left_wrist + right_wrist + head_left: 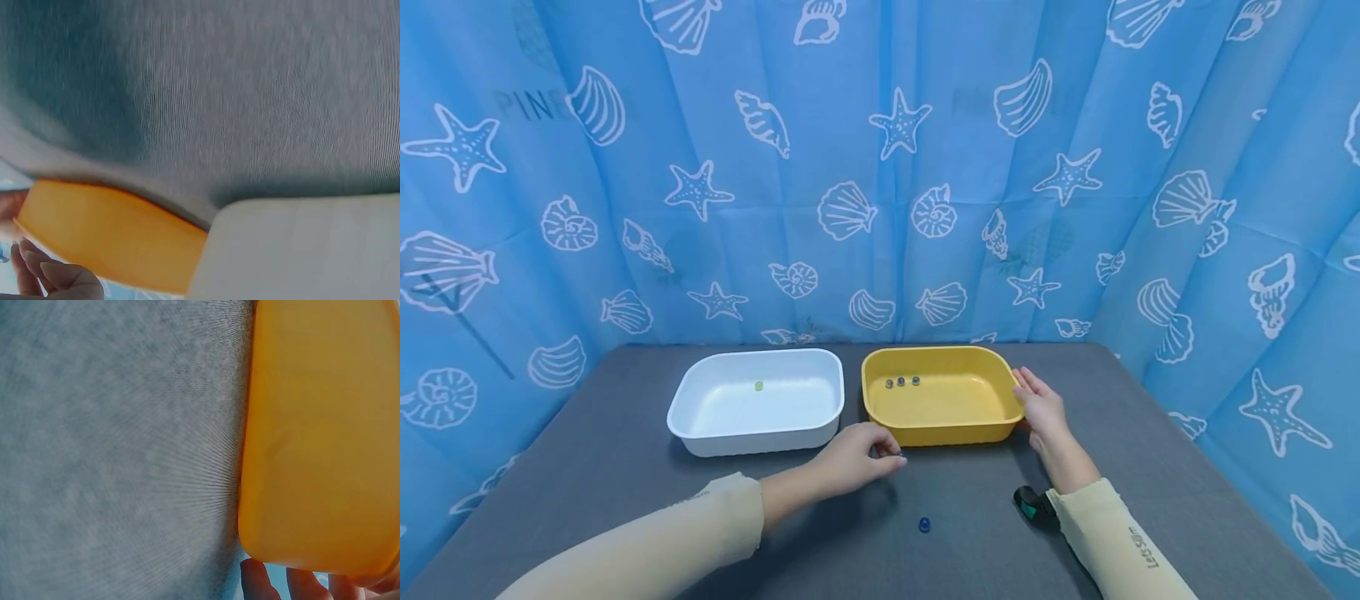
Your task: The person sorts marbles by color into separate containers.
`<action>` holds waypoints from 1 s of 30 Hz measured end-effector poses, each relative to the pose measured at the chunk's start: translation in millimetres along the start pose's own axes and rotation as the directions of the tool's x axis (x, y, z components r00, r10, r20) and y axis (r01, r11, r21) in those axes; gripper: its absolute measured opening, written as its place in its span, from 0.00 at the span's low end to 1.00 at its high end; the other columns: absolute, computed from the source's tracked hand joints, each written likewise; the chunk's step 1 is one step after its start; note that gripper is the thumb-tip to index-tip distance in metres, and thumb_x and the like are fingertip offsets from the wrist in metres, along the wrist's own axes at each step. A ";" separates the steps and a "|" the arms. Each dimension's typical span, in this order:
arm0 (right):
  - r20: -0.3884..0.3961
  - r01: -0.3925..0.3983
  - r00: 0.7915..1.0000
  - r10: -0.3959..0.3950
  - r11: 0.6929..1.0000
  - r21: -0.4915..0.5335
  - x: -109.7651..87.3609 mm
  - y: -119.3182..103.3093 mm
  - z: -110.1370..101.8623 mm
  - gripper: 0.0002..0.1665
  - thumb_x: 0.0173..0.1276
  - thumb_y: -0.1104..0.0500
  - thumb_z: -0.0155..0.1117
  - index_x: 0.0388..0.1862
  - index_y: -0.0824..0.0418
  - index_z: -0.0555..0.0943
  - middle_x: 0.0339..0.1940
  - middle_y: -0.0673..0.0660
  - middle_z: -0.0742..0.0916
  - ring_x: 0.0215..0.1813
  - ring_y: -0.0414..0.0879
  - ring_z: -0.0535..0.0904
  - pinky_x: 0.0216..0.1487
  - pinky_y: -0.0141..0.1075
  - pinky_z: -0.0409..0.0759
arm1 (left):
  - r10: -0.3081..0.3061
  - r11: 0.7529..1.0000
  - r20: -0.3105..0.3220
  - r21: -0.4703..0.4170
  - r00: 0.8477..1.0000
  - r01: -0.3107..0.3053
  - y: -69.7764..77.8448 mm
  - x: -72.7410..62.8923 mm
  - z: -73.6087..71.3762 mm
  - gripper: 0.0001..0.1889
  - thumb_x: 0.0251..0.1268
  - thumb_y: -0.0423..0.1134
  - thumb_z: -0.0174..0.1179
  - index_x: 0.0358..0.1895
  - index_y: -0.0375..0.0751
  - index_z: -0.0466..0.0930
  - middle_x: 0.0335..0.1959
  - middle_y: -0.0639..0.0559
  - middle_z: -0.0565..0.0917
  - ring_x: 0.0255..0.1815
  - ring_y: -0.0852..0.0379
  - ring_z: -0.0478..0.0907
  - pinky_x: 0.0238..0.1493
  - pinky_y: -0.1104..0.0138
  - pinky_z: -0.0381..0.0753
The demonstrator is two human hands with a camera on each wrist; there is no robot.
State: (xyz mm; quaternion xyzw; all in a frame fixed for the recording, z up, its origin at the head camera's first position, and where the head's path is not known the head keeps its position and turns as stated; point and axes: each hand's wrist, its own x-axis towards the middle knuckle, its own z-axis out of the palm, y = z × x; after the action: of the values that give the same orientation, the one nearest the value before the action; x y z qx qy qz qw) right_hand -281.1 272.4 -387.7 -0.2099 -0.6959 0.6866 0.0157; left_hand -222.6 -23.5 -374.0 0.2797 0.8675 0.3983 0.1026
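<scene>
My left hand [859, 454] pinches a small blue marble [4, 252] between thumb and fingertips, just in front of the yellow tray's left front corner. Most of that marble is hidden by the fingers. On the right, my right hand [1043, 410] grips the yellow tray [955, 435] by its right end, thumb at the rim and fingers along the outer wall. Three dark marbles [901, 382] lie inside the tray toward its back left. Another blue marble [924, 524] sits on the grey table in front of it.
A white tray [760, 442] stands left of the yellow one, with a small green marble [758, 386] in it. A black strap-like item [1034, 505] is beside my right wrist. Behind the grey table [587, 467] hangs a blue shell-print curtain [865, 275].
</scene>
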 end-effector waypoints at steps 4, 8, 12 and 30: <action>-0.001 -0.001 1.000 0.001 1.000 0.001 0.5 0.4 0.1 0.31 0.81 0.59 0.41 0.79 0.54 0.49 0.77 0.52 0.60 0.76 0.48 0.54 0.71 0.45 0.60 | -0.010 1.000 -0.041 -0.017 0.999 0.009 2.6 7.3 -7.0 0.08 0.66 0.41 0.63 0.37 0.40 0.83 0.29 0.57 0.77 0.32 0.60 0.71 0.33 0.70 0.73; 0.002 0.001 1.000 -0.001 1.000 -0.002 0.8 0.2 -0.1 0.31 0.81 0.59 0.41 0.79 0.54 0.49 0.77 0.52 0.60 0.76 0.48 0.54 0.71 0.45 0.60 | -0.030 0.999 -0.095 -0.037 0.995 0.027 2.6 15.6 -11.5 0.09 0.66 0.42 0.63 0.37 0.40 0.83 0.28 0.56 0.77 0.31 0.59 0.71 0.31 0.70 0.73; 0.008 0.002 1.000 -0.002 1.000 -0.009 0.7 0.1 -0.6 0.31 0.81 0.59 0.40 0.79 0.54 0.49 0.77 0.52 0.59 0.76 0.48 0.54 0.70 0.45 0.61 | -0.056 0.996 -0.147 -0.074 0.988 0.046 2.1 24.1 -15.1 0.10 0.66 0.43 0.63 0.37 0.39 0.84 0.28 0.56 0.77 0.32 0.58 0.71 0.31 0.70 0.74; 0.022 -0.003 1.000 0.003 1.000 -0.002 -1.2 -1.6 -2.0 0.31 0.81 0.59 0.40 0.79 0.54 0.49 0.77 0.52 0.59 0.76 0.47 0.54 0.71 0.44 0.60 | -0.253 0.933 -0.264 -0.322 0.931 0.162 10.1 66.4 -20.4 0.11 0.64 0.38 0.66 0.43 0.34 0.83 0.34 0.49 0.80 0.35 0.55 0.73 0.39 0.64 0.79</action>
State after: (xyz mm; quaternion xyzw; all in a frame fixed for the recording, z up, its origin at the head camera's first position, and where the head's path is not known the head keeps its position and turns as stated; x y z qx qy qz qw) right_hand -279.8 274.0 -385.8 -0.2035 -0.6963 0.6883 0.0066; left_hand -281.3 6.5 -350.1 0.1029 0.8286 0.5478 0.0520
